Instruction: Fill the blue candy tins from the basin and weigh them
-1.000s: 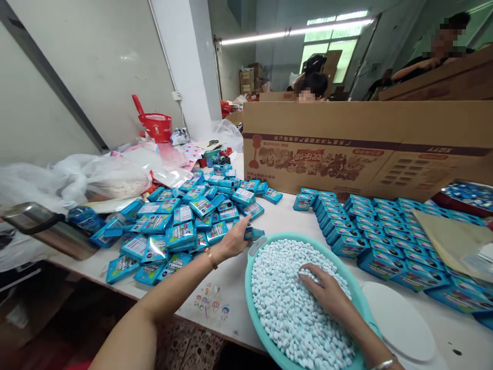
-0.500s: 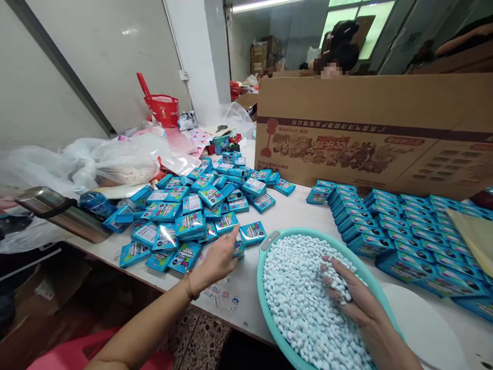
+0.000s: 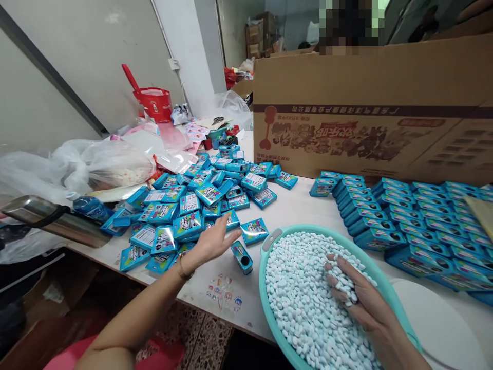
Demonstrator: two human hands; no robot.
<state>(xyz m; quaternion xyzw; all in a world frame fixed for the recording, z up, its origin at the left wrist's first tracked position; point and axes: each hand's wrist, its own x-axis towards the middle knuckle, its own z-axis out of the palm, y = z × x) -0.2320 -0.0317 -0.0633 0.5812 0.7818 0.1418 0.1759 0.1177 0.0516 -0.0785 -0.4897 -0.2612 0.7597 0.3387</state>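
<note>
My left hand (image 3: 211,240) hovers at the front of a heap of blue candy boxes (image 3: 188,203), its fingers stretched out and apart with nothing in them. A single blue candy box (image 3: 242,257) stands on the table just right of it, a dark round hole showing at its near end. Another box (image 3: 254,230) lies flat behind that one. Over a turquoise basin (image 3: 265,308) full of small pale-blue and white candies (image 3: 304,293), my right hand (image 3: 360,293) is cupped, holding a handful of candies (image 3: 344,285) against its fingers.
Rows of blue boxes (image 3: 419,226) stand at the right before a big cardboard carton (image 3: 339,139). A white round lid (image 3: 435,329) lies beside the basin. At the left are a steel thermos (image 3: 57,221), plastic bags (image 3: 111,162) and a red bucket (image 3: 154,104). Behind the carton is a person.
My left hand has let go of the box near the basin, moved left, and spread its fingers. My right hand still cups candies in the basin. The view has shifted slightly.
</note>
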